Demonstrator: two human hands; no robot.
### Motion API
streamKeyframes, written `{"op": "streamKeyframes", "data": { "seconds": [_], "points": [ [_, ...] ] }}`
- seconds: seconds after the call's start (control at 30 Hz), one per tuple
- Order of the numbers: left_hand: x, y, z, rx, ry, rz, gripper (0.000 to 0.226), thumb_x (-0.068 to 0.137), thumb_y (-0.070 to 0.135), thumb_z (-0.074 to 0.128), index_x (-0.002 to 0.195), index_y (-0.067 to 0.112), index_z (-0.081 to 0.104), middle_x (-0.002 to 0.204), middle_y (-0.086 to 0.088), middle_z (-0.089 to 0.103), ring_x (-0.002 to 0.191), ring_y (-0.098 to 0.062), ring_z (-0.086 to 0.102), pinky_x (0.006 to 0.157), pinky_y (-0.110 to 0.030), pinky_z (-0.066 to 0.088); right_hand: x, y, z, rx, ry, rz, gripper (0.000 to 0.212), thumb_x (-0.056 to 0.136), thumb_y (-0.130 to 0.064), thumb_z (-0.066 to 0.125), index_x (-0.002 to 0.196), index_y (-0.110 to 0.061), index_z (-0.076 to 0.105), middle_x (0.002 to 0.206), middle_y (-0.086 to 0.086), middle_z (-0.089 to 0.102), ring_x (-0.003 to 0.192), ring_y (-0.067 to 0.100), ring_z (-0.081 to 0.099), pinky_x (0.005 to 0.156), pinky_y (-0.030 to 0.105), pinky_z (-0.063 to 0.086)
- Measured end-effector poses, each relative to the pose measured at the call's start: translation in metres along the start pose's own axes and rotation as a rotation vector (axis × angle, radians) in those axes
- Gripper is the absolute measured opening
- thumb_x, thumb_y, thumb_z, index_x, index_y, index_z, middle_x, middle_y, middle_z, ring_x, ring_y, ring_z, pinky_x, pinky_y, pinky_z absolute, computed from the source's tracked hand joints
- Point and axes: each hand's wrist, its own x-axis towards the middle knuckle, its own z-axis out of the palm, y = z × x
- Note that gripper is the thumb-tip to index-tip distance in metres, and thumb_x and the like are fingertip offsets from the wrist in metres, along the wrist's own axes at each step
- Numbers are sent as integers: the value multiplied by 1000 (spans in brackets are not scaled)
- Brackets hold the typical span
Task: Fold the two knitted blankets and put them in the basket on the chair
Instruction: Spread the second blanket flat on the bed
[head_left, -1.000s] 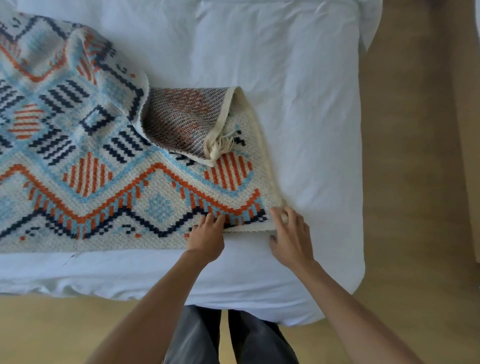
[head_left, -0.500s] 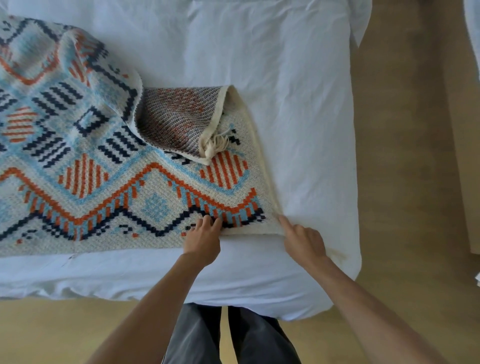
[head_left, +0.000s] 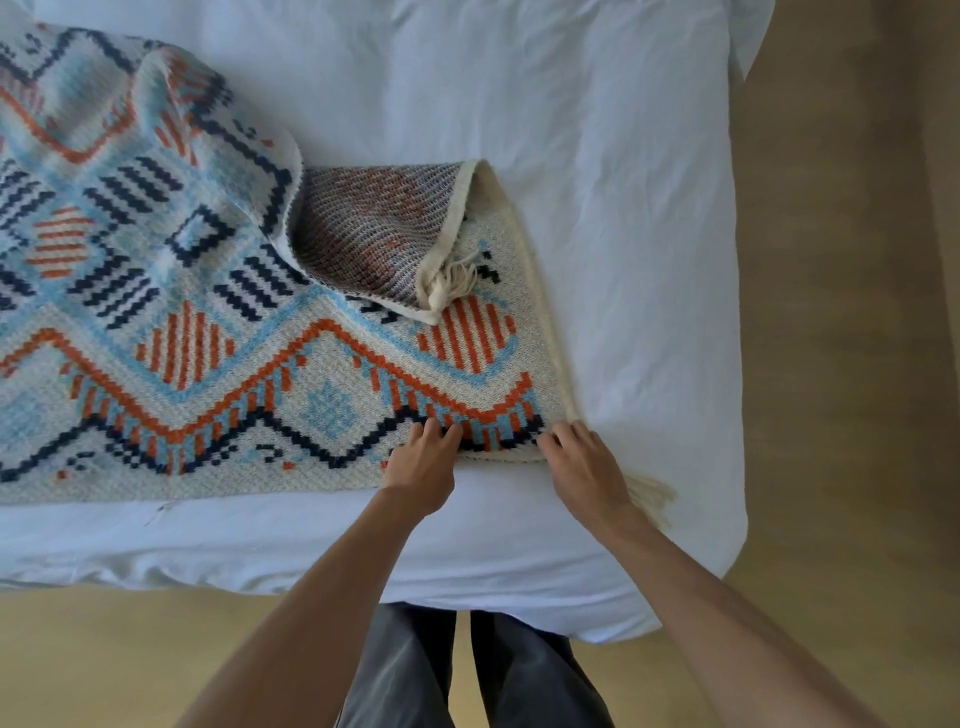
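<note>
Head view shows the knitted blanket spread on the bed, soft and limp, probably best lifted by its corners, with the left hand pressing flat-fingered on its near edge and the right hand covering the near corner, grip unclear.

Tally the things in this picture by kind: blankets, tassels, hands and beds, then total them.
Patterned orange, blue and cream knitted blanket: 1
Cream yarn tassels: 2
Bare hands: 2, left hand and right hand
White-sheeted bed: 1
Total: 6
</note>
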Motion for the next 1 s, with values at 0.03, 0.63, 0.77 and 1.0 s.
{"op": "streamKeyframes", "data": {
  "seconds": [0.03, 0.63, 0.77, 1.0],
  "points": [
    [-1, 3, -2, -16, -14, 4, 39, 93, 3, 40, 130, 14, 37, 131, -11, 40, 117, -28, 43, 81, -36, 51, -1, 1, 1, 0, 17, -3, 19, 68, 10, 51, 74, -6, 60, 71, 10, 56, 64, 29, 54, 53, 34, 46],
    [21, -56, -52, -370, 91, -115, 12, 93, 11, 38, 88, 9, 48, 83, -7, 57, 64, -16, 49, 50, -27, 43, 63, -46, -17, 95, 106, 12, 25, 64, 9, 61, 85, -5, 60, 81, 9, 55, 69, 25, 53, 56, 32, 48],
    [43, -106, -93, -424, 261, -244, 9, 94, 10, 39, 100, 11, 45, 95, -4, 54, 68, -14, 47, 50, -21, 37, 122, -92, -36, 129, 176, -66, 21, 79, -8, 55, 99, -11, 60, 96, 6, 56, 86, 24, 50, 71, 33, 45],
    [88, -170, -159, -370, 406, -282, 39, 87, 3, 44, 124, 13, 37, 127, -11, 36, 73, -29, 50, 51, -33, 36, 188, -143, -26, -85, -26, 36, 55, 68, -24, 75, 119, -15, 56, 116, 11, 58, 89, 30, 54, 78, 43, 46]
  ]
}}
